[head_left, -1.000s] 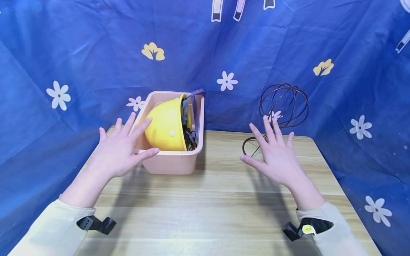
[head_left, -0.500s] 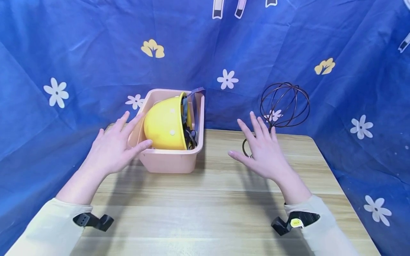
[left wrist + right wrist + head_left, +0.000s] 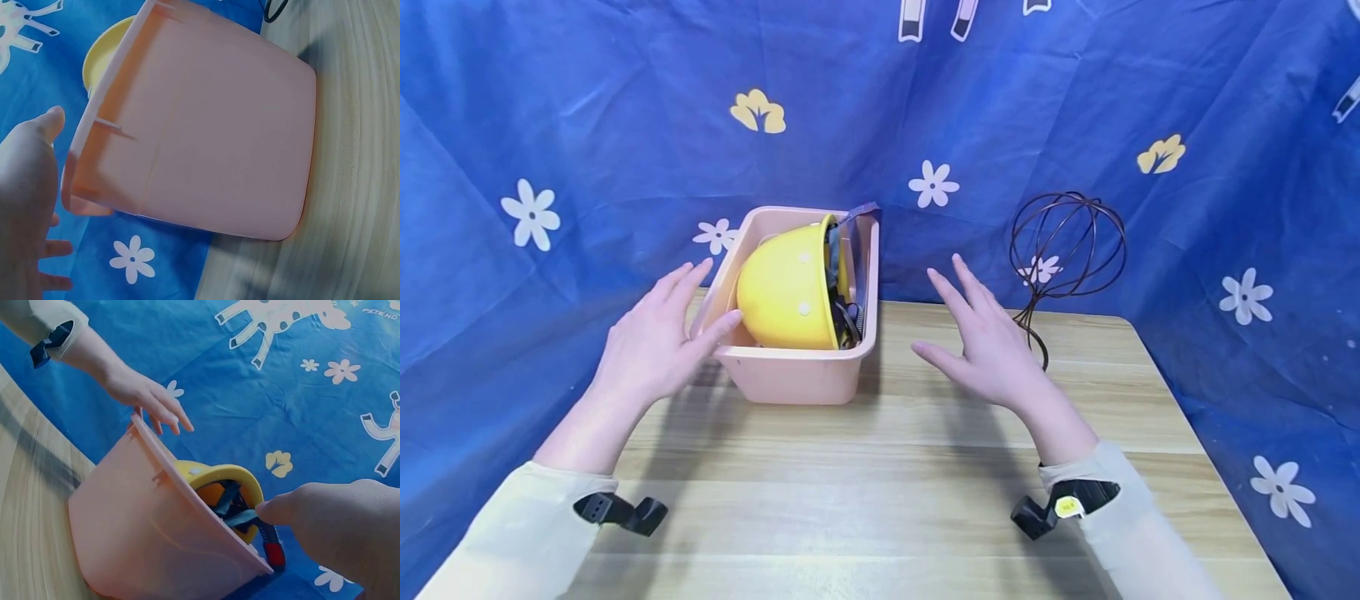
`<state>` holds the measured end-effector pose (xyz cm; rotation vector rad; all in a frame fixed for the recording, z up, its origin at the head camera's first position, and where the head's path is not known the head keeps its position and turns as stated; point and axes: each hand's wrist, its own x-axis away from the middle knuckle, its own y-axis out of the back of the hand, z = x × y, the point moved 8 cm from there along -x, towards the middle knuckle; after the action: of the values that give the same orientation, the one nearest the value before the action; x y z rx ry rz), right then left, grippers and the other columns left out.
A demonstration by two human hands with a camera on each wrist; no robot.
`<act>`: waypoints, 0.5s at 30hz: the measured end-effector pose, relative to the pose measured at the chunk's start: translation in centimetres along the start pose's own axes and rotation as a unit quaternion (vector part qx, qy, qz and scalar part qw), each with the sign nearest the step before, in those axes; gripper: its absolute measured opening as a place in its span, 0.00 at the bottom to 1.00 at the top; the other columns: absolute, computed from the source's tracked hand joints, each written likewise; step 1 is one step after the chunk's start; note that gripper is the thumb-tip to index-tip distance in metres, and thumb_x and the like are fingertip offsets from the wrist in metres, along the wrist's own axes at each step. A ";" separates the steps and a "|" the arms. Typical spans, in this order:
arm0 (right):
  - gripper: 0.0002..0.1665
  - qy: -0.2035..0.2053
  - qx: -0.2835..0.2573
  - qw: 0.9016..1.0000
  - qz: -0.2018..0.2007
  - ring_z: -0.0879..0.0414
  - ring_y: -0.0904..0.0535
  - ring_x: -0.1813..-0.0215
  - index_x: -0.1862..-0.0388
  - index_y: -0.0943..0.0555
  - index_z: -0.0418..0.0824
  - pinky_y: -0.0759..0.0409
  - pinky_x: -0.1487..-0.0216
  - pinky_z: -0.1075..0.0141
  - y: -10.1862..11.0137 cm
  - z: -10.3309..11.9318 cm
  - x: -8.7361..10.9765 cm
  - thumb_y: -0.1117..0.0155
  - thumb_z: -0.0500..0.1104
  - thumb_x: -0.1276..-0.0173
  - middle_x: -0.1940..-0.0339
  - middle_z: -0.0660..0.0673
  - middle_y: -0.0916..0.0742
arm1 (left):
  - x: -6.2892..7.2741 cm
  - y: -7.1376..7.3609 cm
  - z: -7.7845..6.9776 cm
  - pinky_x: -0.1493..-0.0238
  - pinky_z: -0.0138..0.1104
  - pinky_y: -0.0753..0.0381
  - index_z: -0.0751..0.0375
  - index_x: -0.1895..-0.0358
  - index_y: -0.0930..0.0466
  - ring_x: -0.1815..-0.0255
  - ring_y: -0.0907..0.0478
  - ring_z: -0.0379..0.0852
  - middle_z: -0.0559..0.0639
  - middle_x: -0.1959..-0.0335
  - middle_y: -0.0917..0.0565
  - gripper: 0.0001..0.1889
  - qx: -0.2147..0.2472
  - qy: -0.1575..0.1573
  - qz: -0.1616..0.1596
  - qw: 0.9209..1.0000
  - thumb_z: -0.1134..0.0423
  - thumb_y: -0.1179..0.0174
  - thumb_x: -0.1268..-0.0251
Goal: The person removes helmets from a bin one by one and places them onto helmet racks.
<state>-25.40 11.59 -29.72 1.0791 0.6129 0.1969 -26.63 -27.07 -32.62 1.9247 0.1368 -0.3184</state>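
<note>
A yellow hard hat [image 3: 781,287] lies on its side in a pink plastic bin [image 3: 793,381], its dark inner straps facing right. One strap [image 3: 274,549] with a red end hangs over the rim in the right wrist view. My left hand [image 3: 651,346] hovers beside the bin's left rim, fingers extended and relaxed; whether it touches the rim I cannot tell. In the air right of the bin, my right hand [image 3: 988,350] is spread and holds nothing. Behind it stands a dark wire stand [image 3: 1035,293] with a round cage-like top; the hand hides part of its base.
The bin and wire stand are at the back of a wood-grain table [image 3: 850,492]. A blue patterned cloth [image 3: 850,108] hangs close behind the table and along both sides. Each sleeve carries a black wrist camera [image 3: 621,512].
My right hand has moved left, away from the wire stand and toward the bin. My left hand has drawn slightly left and its fingers are less spread. Bin, hard hat and stand stay put.
</note>
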 end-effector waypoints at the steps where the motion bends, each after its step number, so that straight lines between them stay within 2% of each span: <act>1: 0.55 0.000 -0.011 1.000 -0.002 0.39 0.46 0.15 0.11 0.45 0.57 0.37 0.23 0.35 0.0 0.2 -0.2 0.31 0.67 0.28 0.10 0.47 0.50 | -0.1 0.0 0.1 0.34 0.78 0.40 0.48 0.12 0.50 0.22 0.41 0.74 0.66 0.16 0.43 0.48 0.005 0.002 -0.003 1.000 0.28 0.50 0.26; 9: 0.52 0.000 -0.072 0.997 -0.019 0.41 0.41 0.17 0.12 0.42 0.53 0.33 0.24 0.39 -0.6 1.3 -1.2 0.29 0.62 0.27 0.11 0.48 0.46 | -0.4 -0.1 1.2 0.30 0.73 0.39 0.52 0.15 0.41 0.22 0.39 0.71 0.65 0.19 0.37 0.44 0.064 0.013 -0.038 0.997 0.33 0.45 0.25; 12: 0.51 0.001 -0.090 0.996 -0.022 0.43 0.39 0.18 0.12 0.41 0.52 0.32 0.24 0.41 -0.8 1.6 -1.5 0.29 0.60 0.27 0.12 0.48 0.45 | -0.4 -0.1 1.6 0.29 0.69 0.37 0.55 0.17 0.37 0.23 0.36 0.69 0.65 0.21 0.32 0.42 0.093 0.018 -0.056 0.994 0.35 0.42 0.25; 15: 0.50 0.002 -0.106 0.994 -0.022 0.44 0.38 0.18 0.13 0.40 0.51 0.32 0.24 0.42 -1.0 1.9 -1.8 0.30 0.60 0.26 0.12 0.49 0.44 | -0.5 -0.2 1.9 0.31 0.68 0.32 0.56 0.18 0.34 0.26 0.31 0.70 0.66 0.23 0.29 0.41 0.125 0.037 -0.062 0.989 0.36 0.41 0.25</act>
<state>-25.97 8.85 -29.32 0.8606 0.6039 0.2202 -27.46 -28.78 -33.29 2.1831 0.2779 -0.3607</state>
